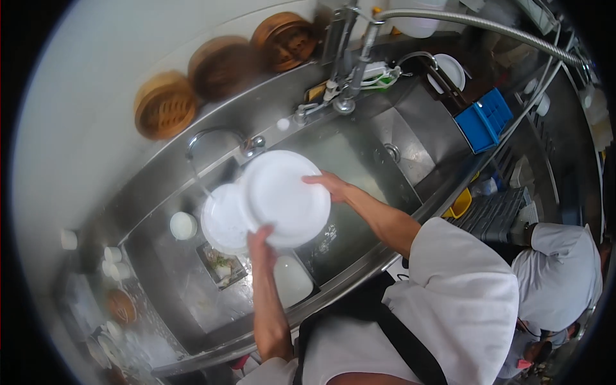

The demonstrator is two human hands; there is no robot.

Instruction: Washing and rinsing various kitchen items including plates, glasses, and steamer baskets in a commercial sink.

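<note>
A round white plate (285, 199) is held up over the divider between two steel sink basins. My right hand (330, 186) grips its right edge, thumb lying on the face. At its lower left edge, my left hand (261, 245) is closed on the rim, somewhat blurred; its fingers under the plate are hidden. Partly behind the held plate, a second white plate (221, 221) sits in the left basin, under a thin stream from the faucet (215, 131). A small white bowl (183, 226) stands to its left. Food scraps lie in a square drain basket (221, 266) below.
The middle basin (356, 167) holds cloudy water. Bamboo steamers (165, 108) line the back ledge. Small bowls (115, 263) crowd the left counter. A spray hose (475, 22) arches at upper right, above a blue basket (484, 119). Another person (558, 269) is at right.
</note>
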